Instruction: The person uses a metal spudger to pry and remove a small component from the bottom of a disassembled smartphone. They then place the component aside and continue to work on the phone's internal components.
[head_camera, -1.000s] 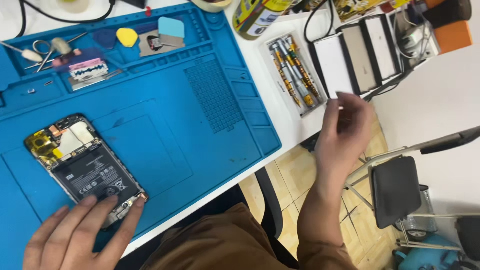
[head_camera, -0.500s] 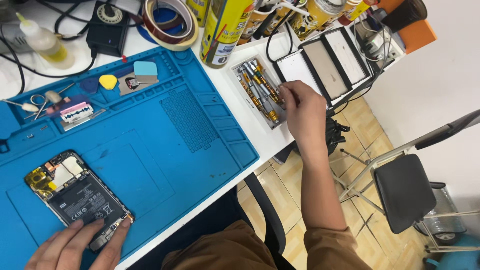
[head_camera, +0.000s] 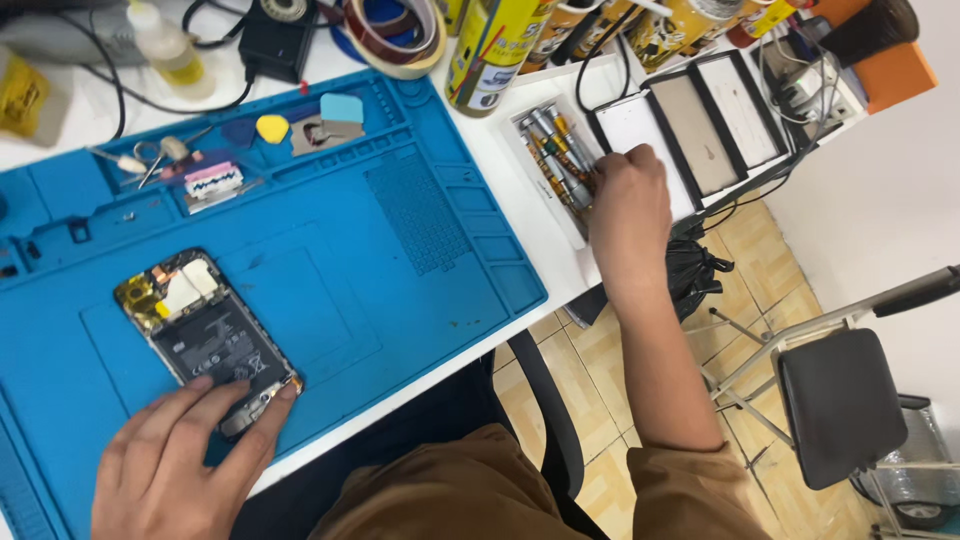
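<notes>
While the left hand presses flat on the opened phone, the right hand curls into the screwdriver tray, perhaps gripping one.

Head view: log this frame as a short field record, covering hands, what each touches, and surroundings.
left hand: fingertips pressing the lower end of the opened phone
right hand: reaching into the screwdriver tray
work surface: blue repair mat on a white table
nearby: tape rolls, yellow spray can, picks
</notes>
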